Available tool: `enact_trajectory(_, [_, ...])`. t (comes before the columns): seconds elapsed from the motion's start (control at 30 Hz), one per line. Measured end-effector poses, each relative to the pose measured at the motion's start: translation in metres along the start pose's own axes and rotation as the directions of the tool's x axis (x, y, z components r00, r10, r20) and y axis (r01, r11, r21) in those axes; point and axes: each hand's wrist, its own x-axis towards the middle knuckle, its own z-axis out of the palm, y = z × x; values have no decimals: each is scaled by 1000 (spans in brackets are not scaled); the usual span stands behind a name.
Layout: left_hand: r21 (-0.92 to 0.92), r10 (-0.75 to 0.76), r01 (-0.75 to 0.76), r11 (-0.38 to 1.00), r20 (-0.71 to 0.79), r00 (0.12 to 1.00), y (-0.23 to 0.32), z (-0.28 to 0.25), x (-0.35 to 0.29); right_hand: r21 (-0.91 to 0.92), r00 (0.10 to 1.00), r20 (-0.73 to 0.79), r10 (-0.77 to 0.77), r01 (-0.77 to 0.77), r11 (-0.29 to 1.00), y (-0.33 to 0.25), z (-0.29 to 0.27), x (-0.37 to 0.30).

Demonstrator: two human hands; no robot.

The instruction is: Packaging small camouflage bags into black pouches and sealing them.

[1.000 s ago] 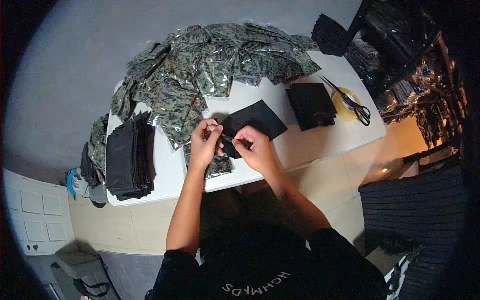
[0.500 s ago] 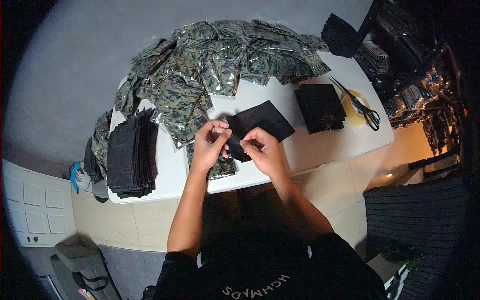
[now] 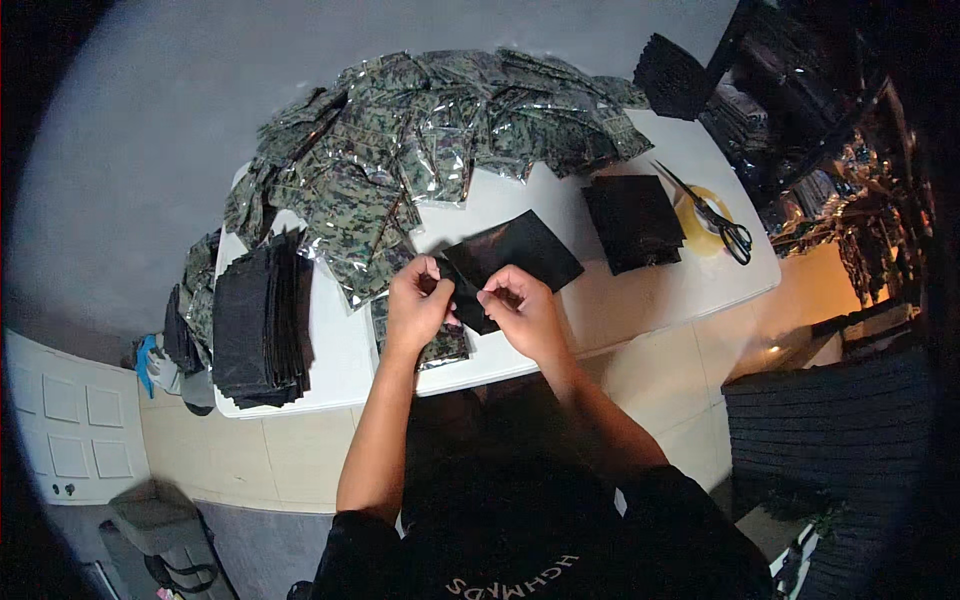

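A flat, black, rectangular packet [image 3: 525,250] lies at a slant over the white table [image 3: 340,350], a faint sheen on its surface. At its near left edge my left hand [image 3: 418,310] is closed, thumb against the fingers, pinching that edge. Just to the right, my right hand [image 3: 524,312] also pinches the packet's near edge between thumb and curled fingers. The exact grip points are small and partly covered by my fingers. Beneath my left hand and the packet lies a camouflage-patterned packet [image 3: 445,348] in clear plastic.
Many camouflage packets [image 3: 430,110] in glossy plastic heap across the table's far side. Stacks of black folded cloth stand at left [image 3: 258,325] and right [image 3: 633,222]. Black-handled scissors [image 3: 715,215] rest over a yellowish tape roll [image 3: 697,228]. Dark shelving [image 3: 790,100] stands at the right.
The black packet's surface now shows more sheen along its upper left. Both hands keep their pinch in nearly the same place; the whole view has shifted slightly.
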Motion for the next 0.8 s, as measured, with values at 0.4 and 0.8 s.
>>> enact_trajectory(0.4, [441,278,-258,859,21,960,23,-11,-22,-217,974,-110,-196,169,962,-21,-7,10])
enact_trajectory(0.8, [882,271,-435,179,381,884,15,-23,-76,-165,980,-87,-179,163,973,-22,-8,11])
